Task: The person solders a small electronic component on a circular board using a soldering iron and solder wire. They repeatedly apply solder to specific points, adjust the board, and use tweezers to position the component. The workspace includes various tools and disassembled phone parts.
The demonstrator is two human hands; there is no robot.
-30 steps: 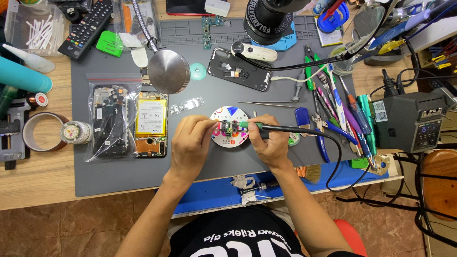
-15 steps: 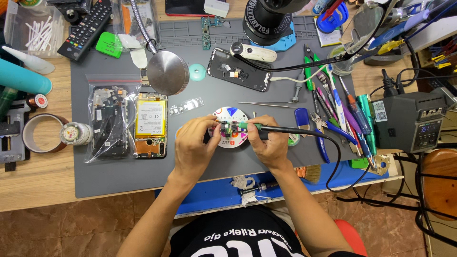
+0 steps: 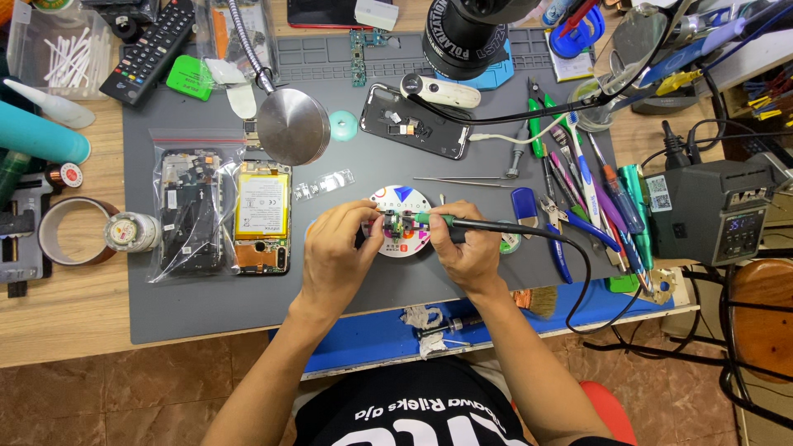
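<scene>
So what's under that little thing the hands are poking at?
A round white disc with colourful marks lies under the small part, on the grey mat. The left hand and right hand cover the disc's sides.

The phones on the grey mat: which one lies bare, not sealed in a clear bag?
The dark opened phone at the top centre of the grey mat, below the microscope. The other opened phone with the yellow battery lies inside a clear bag, left of the hands.

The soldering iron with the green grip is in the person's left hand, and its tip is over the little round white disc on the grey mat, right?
Not quite. The head view shows the soldering iron in the right hand, not the left. The left hand steadies a small part at the round white disc on the grey mat, where the tip points.
</scene>
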